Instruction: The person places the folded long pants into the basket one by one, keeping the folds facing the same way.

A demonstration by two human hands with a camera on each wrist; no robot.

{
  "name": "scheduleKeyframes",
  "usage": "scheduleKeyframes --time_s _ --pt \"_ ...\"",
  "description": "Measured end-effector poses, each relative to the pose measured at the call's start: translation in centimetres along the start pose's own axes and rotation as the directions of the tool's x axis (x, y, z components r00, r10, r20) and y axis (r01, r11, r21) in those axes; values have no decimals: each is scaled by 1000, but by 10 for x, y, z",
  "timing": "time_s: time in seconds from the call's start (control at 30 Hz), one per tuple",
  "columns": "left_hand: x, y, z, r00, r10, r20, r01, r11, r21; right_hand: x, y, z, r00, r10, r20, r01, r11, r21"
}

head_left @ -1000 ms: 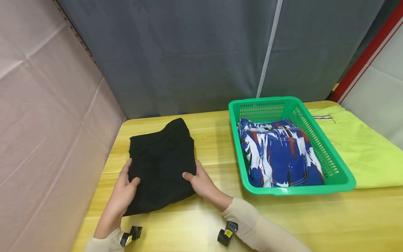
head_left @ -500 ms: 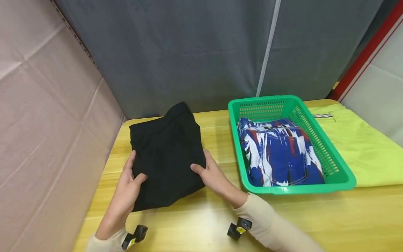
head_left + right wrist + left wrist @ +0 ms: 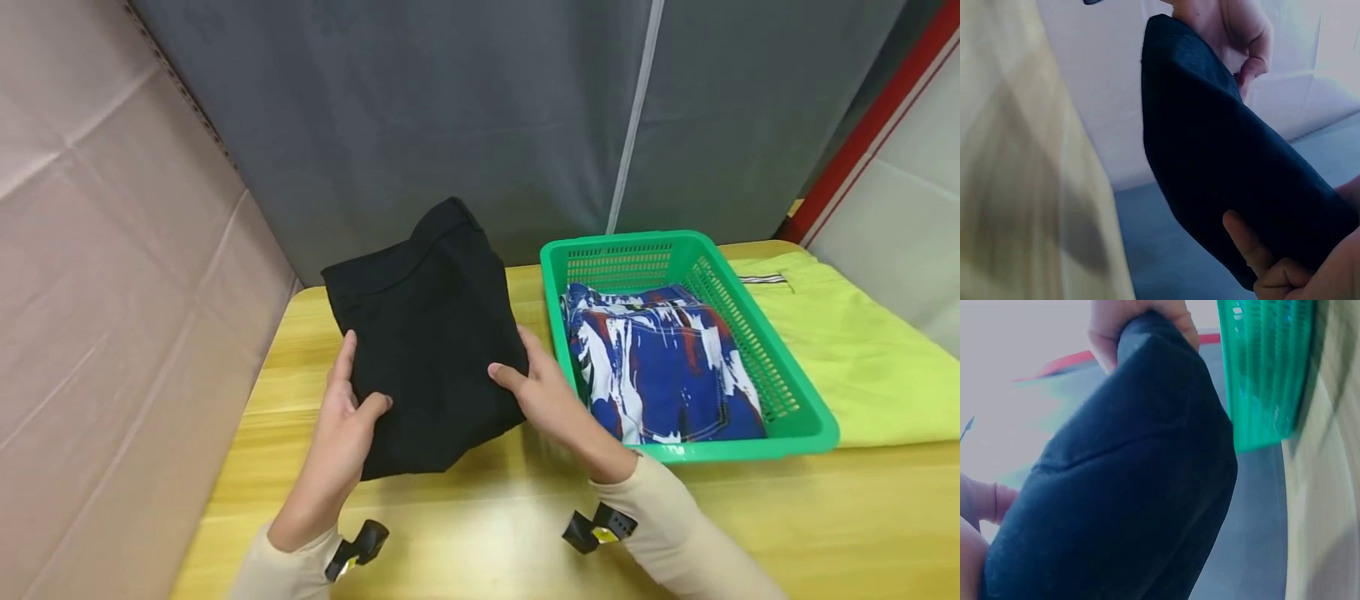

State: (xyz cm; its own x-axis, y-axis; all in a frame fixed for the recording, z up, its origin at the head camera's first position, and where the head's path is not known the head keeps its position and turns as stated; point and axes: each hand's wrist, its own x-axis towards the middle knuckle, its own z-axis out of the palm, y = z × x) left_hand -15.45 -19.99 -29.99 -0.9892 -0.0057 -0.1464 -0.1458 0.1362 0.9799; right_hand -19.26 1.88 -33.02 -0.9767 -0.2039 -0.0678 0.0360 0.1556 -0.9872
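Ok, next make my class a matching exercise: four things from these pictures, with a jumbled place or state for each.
1. Black cloth
2. Green basket
3. Blue, white and red cloth
4. Yellow-green cloth

A. Inside the basket
B. On the table, right of the basket
C. Held by the left hand and right hand
D. Has perforated walls

Pairs: 1-C, 2-D, 3-A, 4-B

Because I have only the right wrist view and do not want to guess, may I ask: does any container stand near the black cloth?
Observer: Yes, a basket stands to the right of the black cloth.
Operator: Thank you. Is something inside it?
Observer: Yes, a blue cloth with white and red marks.
Operator: And what is on its right side, please?
Observer: A yellow cloth, lying on the table.
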Motion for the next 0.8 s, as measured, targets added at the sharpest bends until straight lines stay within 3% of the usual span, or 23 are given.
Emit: scheduleKeyframes --time_s 0.33,0.5,0.8 --pt "0 15 37 995 91 33 -87 991 -106 -10 -15 -42 998 -62 -6 62 998 6" --pt "3 23 55 989 145 23 -142 985 -94 -15 -23 -64 997 -72 -25 72 997 -29" --pt "4 29 90 982 186 29 -183 979 -94 -30 -34 -99 991 -105 -80 99 992 -72"
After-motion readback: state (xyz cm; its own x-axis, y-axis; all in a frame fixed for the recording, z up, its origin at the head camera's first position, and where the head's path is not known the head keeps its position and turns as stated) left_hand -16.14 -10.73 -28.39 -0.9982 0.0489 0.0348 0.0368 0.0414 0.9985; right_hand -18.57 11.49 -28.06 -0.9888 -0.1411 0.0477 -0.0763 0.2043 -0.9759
